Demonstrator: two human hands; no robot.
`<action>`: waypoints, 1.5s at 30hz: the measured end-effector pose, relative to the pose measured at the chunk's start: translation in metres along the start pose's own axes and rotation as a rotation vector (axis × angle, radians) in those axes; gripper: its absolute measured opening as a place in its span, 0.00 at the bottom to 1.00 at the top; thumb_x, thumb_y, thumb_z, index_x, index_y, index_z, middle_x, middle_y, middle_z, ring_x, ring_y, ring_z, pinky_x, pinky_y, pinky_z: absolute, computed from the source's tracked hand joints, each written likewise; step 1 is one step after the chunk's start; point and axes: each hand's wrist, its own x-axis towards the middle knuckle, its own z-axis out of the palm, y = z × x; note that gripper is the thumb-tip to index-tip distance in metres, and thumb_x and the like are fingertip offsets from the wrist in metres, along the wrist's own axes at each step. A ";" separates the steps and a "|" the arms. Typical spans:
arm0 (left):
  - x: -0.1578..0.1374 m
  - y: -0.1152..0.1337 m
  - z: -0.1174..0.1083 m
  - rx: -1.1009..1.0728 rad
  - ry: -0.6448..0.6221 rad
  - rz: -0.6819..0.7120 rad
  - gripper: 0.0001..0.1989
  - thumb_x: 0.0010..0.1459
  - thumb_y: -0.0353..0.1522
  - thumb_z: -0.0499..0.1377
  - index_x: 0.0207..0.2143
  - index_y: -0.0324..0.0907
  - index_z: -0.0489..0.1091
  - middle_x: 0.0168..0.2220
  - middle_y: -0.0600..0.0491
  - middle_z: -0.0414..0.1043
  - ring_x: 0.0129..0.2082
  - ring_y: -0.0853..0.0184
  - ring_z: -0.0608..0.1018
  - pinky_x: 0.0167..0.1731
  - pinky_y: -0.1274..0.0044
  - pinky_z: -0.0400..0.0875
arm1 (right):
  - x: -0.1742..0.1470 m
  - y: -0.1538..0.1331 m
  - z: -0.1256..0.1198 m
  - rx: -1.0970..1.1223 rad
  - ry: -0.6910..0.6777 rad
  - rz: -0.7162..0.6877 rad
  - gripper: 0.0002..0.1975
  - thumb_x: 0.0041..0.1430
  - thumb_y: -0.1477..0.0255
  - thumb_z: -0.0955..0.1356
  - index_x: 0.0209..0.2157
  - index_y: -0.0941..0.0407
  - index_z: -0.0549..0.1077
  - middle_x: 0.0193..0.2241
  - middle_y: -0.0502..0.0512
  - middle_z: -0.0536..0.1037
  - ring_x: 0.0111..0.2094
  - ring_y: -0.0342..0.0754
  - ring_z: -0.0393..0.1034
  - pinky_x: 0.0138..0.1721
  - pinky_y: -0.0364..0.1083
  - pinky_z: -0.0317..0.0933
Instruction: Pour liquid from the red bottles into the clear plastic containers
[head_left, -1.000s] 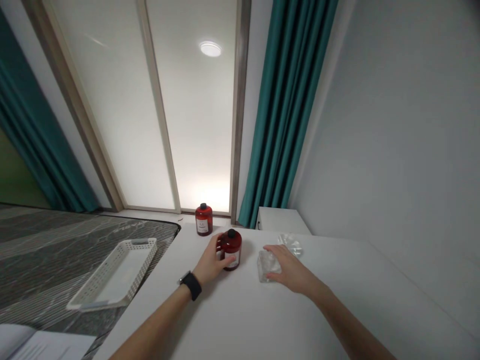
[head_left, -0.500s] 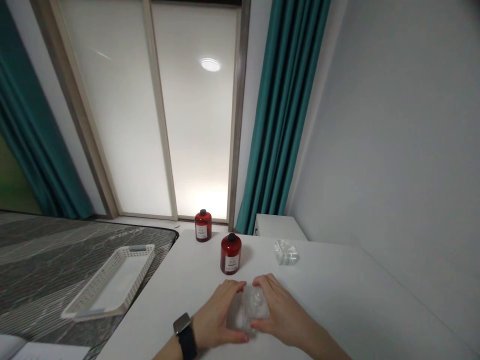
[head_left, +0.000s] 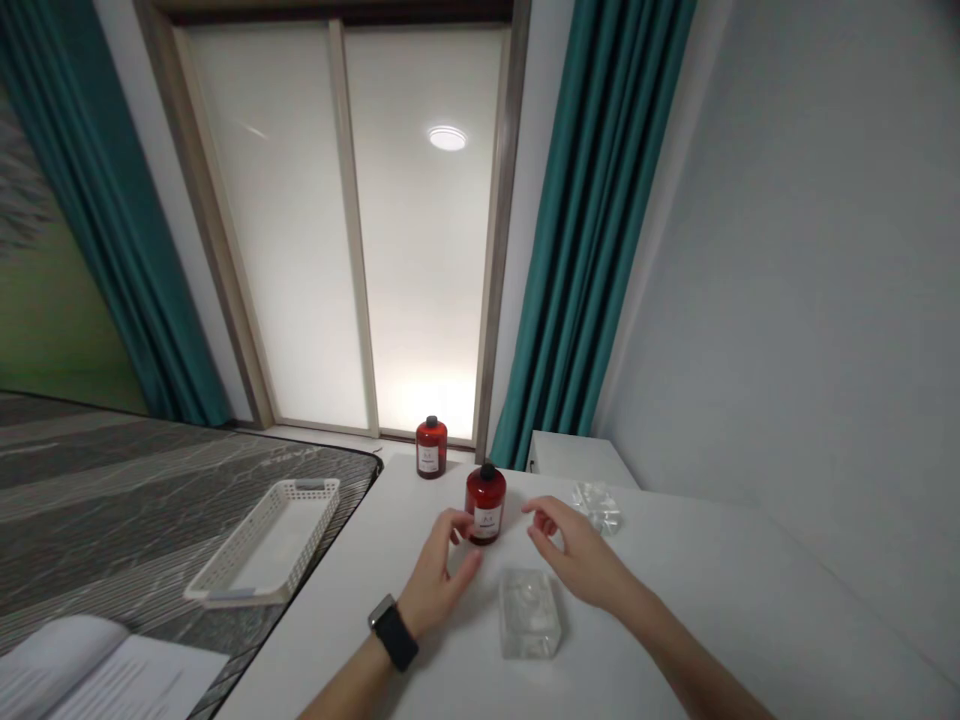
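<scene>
Left hand [head_left: 437, 577] half-open, empty, beside nearer red bottle [head_left: 486, 489]; right hand [head_left: 583, 556] loosely curled, empty; stray nudge could topple it.

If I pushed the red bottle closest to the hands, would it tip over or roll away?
The red bottle would probably slide before tipping, because it looks squat and stands upright on a wide base. Knocked onto its side, it might roll, since its body is round. Its shiny surface looks smooth, so it may feel slippery.
</scene>
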 end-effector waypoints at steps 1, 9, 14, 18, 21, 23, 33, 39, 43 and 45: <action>0.005 -0.004 -0.001 0.042 0.086 -0.043 0.14 0.63 0.37 0.52 0.49 0.41 0.61 0.42 0.47 0.67 0.43 0.58 0.71 0.43 0.65 0.68 | 0.015 0.002 -0.001 -0.023 -0.004 -0.005 0.10 0.64 0.75 0.60 0.45 0.55 0.68 0.31 0.51 0.74 0.33 0.47 0.70 0.38 0.45 0.64; 0.059 -0.033 0.009 0.023 0.081 -0.118 0.45 0.42 0.33 0.70 0.60 0.40 0.54 0.57 0.41 0.63 0.58 0.48 0.66 0.58 0.57 0.58 | 0.106 -0.006 0.009 -0.267 -0.102 0.009 0.10 0.64 0.67 0.64 0.43 0.56 0.71 0.37 0.59 0.78 0.38 0.52 0.73 0.37 0.46 0.60; 0.076 -0.034 0.017 -0.075 0.026 -0.111 0.34 0.46 0.29 0.69 0.55 0.42 0.60 0.50 0.46 0.71 0.48 0.55 0.75 0.51 0.63 0.68 | 0.118 -0.010 0.005 -0.406 -0.215 0.035 0.12 0.62 0.62 0.65 0.40 0.57 0.71 0.36 0.63 0.79 0.37 0.57 0.74 0.34 0.46 0.58; 0.073 -0.027 0.022 -0.121 -0.017 -0.095 0.35 0.43 0.27 0.71 0.54 0.42 0.61 0.49 0.47 0.72 0.47 0.57 0.76 0.49 0.67 0.69 | 0.114 -0.006 -0.006 -0.443 -0.311 0.037 0.13 0.61 0.61 0.67 0.35 0.57 0.71 0.33 0.62 0.78 0.33 0.55 0.74 0.29 0.44 0.55; 0.070 -0.021 0.026 -0.154 -0.062 -0.095 0.36 0.42 0.27 0.72 0.54 0.42 0.62 0.48 0.47 0.73 0.46 0.56 0.76 0.49 0.67 0.69 | 0.109 -0.006 -0.014 -0.440 -0.373 0.014 0.10 0.62 0.64 0.66 0.36 0.57 0.71 0.31 0.60 0.78 0.31 0.52 0.73 0.26 0.43 0.53; 0.068 -0.018 0.028 -0.171 -0.070 -0.103 0.36 0.42 0.27 0.72 0.54 0.42 0.62 0.48 0.47 0.73 0.46 0.56 0.76 0.49 0.66 0.69 | 0.106 -0.007 -0.019 -0.430 -0.414 -0.014 0.09 0.63 0.66 0.66 0.37 0.58 0.71 0.31 0.59 0.78 0.31 0.52 0.72 0.26 0.43 0.53; 0.064 -0.014 0.026 -0.264 -0.113 -0.088 0.31 0.45 0.26 0.69 0.52 0.42 0.64 0.48 0.49 0.73 0.47 0.57 0.75 0.51 0.66 0.67 | 0.100 -0.021 -0.040 -0.283 -0.528 -0.255 0.07 0.54 0.81 0.69 0.33 0.56 0.73 0.37 0.54 0.75 0.40 0.48 0.69 0.41 0.43 0.60; 0.063 -0.014 0.028 -0.282 -0.103 -0.136 0.35 0.45 0.26 0.69 0.55 0.41 0.61 0.50 0.46 0.73 0.48 0.56 0.75 0.51 0.65 0.68 | 0.094 -0.017 -0.024 -0.286 -0.293 -0.154 0.07 0.64 0.70 0.63 0.37 0.58 0.70 0.36 0.58 0.75 0.38 0.52 0.68 0.40 0.48 0.59; 0.062 -0.017 0.030 -0.300 -0.087 -0.127 0.37 0.44 0.25 0.69 0.56 0.42 0.60 0.53 0.46 0.71 0.51 0.56 0.74 0.54 0.64 0.66 | 0.089 -0.014 -0.021 -0.276 -0.297 -0.168 0.04 0.59 0.78 0.65 0.34 0.56 0.70 0.35 0.56 0.74 0.37 0.50 0.68 0.40 0.47 0.58; 0.062 -0.018 0.030 -0.306 -0.092 -0.110 0.35 0.45 0.24 0.69 0.55 0.42 0.61 0.52 0.47 0.71 0.50 0.56 0.74 0.53 0.64 0.66 | 0.088 -0.015 -0.024 -0.249 -0.321 -0.202 0.06 0.55 0.80 0.66 0.32 0.54 0.70 0.36 0.53 0.74 0.40 0.49 0.68 0.44 0.46 0.57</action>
